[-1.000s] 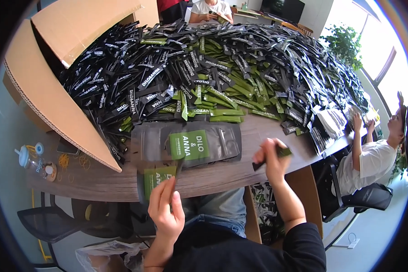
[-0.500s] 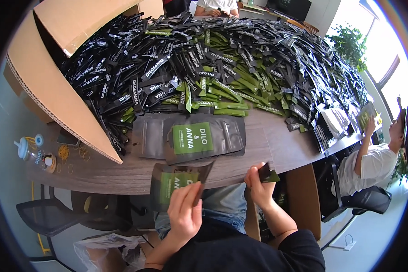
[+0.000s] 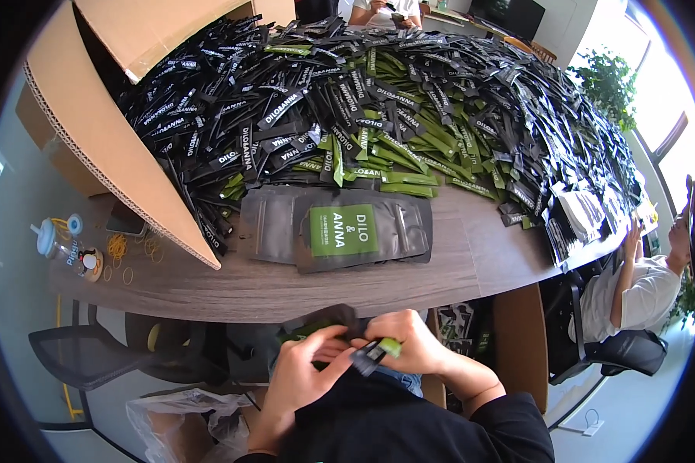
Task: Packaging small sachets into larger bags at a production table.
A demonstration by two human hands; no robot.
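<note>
My left hand (image 3: 303, 374) is closed on a dark stand-up pouch (image 3: 329, 318) with a green label, held over my lap just off the table's front edge. Against the pouch's upper end, my right hand (image 3: 411, 339) grips a small bunch of black and green stick sachets (image 3: 375, 355), whose ends poke out below its fingers. Whether any sachet is inside the pouch cannot be made out. Flat on the table lie several more dark pouches (image 3: 405, 225), overlapping, the top one with a green label. Behind them rises a large heap of black and green stick sachets (image 3: 286, 116).
A cardboard box flap (image 3: 123, 154) slants along the left of the wooden table (image 3: 502, 251). Beyond it are a clear bottle (image 3: 73, 251) and yellow rubber bands (image 3: 117, 245). An open carton (image 3: 517, 347) with sachets stands below at right. Co-workers sit at right and far side.
Both hands have come together over my lap. The pouch has tilted and drawn nearer my body, and my right hand has brought its sachets left to the pouch.
</note>
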